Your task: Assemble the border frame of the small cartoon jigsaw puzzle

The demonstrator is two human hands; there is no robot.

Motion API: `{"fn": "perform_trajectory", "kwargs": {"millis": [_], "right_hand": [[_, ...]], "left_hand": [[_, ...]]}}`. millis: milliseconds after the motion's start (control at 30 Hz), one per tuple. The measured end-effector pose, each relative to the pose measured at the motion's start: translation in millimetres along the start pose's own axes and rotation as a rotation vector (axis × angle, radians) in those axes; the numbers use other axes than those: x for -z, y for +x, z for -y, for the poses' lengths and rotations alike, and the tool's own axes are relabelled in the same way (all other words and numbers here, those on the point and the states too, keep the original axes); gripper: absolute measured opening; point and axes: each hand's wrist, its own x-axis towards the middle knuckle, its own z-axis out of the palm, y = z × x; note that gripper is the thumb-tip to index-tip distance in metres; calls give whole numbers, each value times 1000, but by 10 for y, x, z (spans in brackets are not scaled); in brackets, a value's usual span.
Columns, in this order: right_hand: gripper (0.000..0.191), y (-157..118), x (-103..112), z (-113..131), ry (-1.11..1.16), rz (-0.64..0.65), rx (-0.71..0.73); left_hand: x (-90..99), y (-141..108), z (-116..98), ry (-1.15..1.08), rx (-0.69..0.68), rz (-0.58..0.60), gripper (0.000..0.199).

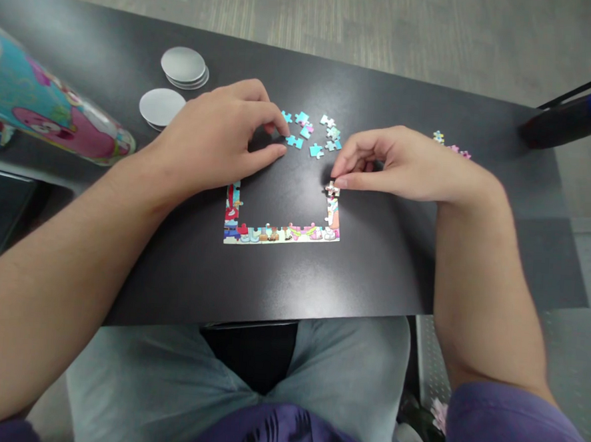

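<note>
A partly joined jigsaw frame [281, 233] lies on the black table [292, 274]: a bottom edge with short left and right sides. My right hand [394, 164] pinches a small puzzle piece [332, 186] at the top of the frame's right side. My left hand [221, 133] rests curled on the table above the frame's left side, its fingertips next to the loose blue pieces [311, 135]; I cannot tell whether it holds one.
Round metal lids [183, 66] and another lid [161, 106] lie at the back left. A colourful tin [46, 109] lies on its side at the left edge. A few more pieces [450, 145] sit at the right, near a dark and blue object [577, 115].
</note>
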Motion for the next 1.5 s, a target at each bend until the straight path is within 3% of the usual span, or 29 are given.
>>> {"fn": "perform_trajectory", "kwargs": {"millis": [233, 467, 767, 933, 1233, 1500], "right_hand": [[36, 11, 1, 6, -34, 12, -47], [27, 11, -16, 14, -84, -10, -42], [45, 13, -36, -4, -88, -21, -37], [32, 9, -43, 5, -135, -7, -53], [46, 47, -26, -20, -119, 28, 39], [37, 71, -16, -32, -142, 43, 77]], "left_hand": [[2, -1, -37, 21, -1, -9, 51], [-7, -7, -13, 19, -9, -25, 45], [-9, -6, -25, -19, 11, -29, 47], [-8, -4, -22, -6, 13, -25, 47], [5, 11, -38, -12, 19, 2, 48], [9, -3, -14, -5, 14, -1, 46]]}}
